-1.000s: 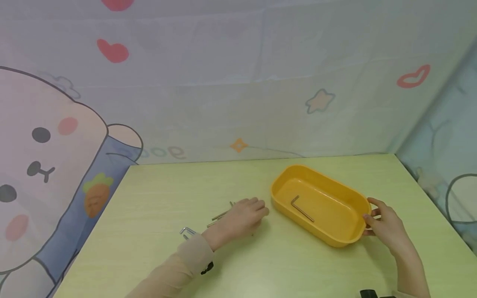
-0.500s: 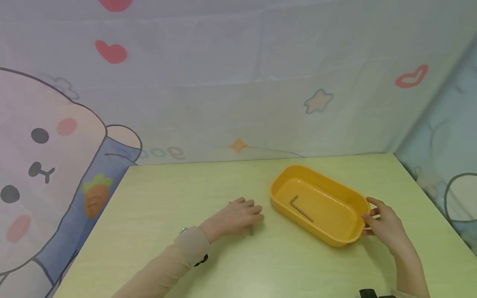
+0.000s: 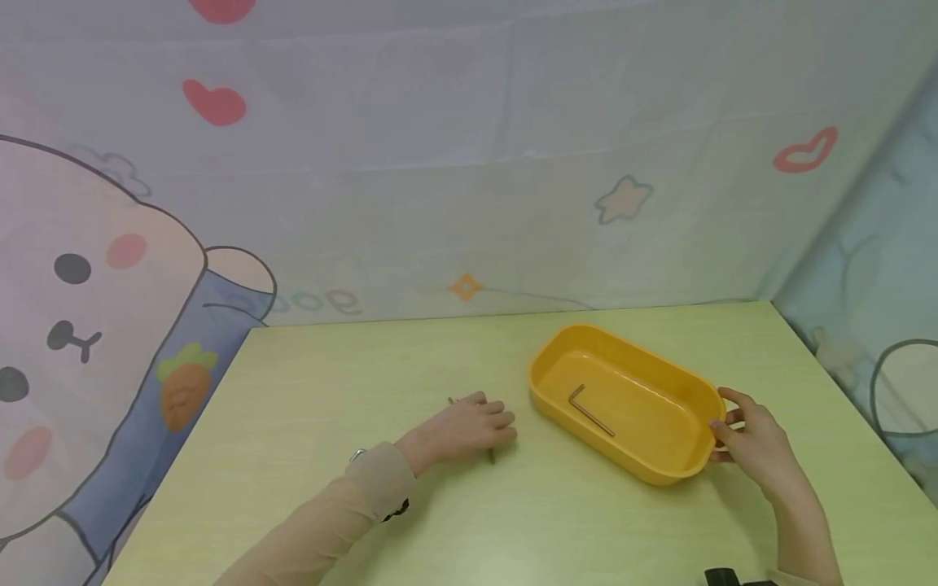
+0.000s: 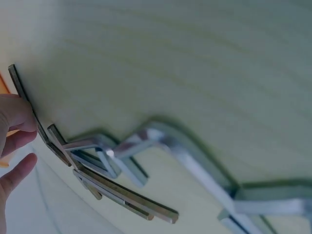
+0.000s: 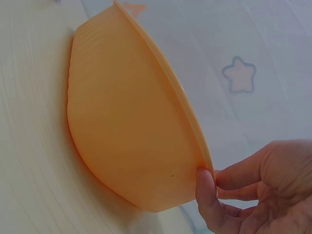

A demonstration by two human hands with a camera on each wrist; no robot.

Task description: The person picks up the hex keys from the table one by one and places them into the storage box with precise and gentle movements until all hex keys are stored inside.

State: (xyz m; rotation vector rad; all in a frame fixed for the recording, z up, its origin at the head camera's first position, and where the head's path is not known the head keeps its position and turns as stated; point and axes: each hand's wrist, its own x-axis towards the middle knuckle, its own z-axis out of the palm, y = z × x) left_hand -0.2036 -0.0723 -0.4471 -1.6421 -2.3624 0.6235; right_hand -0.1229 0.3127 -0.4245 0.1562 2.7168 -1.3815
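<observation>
My left hand (image 3: 462, 430) is over the middle of the table, above a group of hex keys. In the left wrist view its bent finger touches a dark hex key (image 4: 18, 83), while the thumb stays apart from it. Beside that key lie several bronze-coloured hex keys (image 4: 131, 192) and silver hex keys (image 4: 192, 165), partly overlapping. From above, the hand and sleeve hide most of them. My right hand (image 3: 758, 448) pinches the rim of a yellow tray (image 3: 692, 474) at its right end, thumb outside. One bronze hex key (image 3: 592, 416) lies inside the tray.
The pale wooden table (image 3: 315, 382) bears the tray right of the left hand. A cartoon-printed cloth (image 3: 396, 195) hangs along the table's back edge and another stands at the right. A silver key end (image 3: 357, 454) shows beside the left cuff.
My left hand has shifted slightly left and lower over the hex keys, covering more of them. The right hand keeps its grip on the tray, which has not visibly moved on the table.
</observation>
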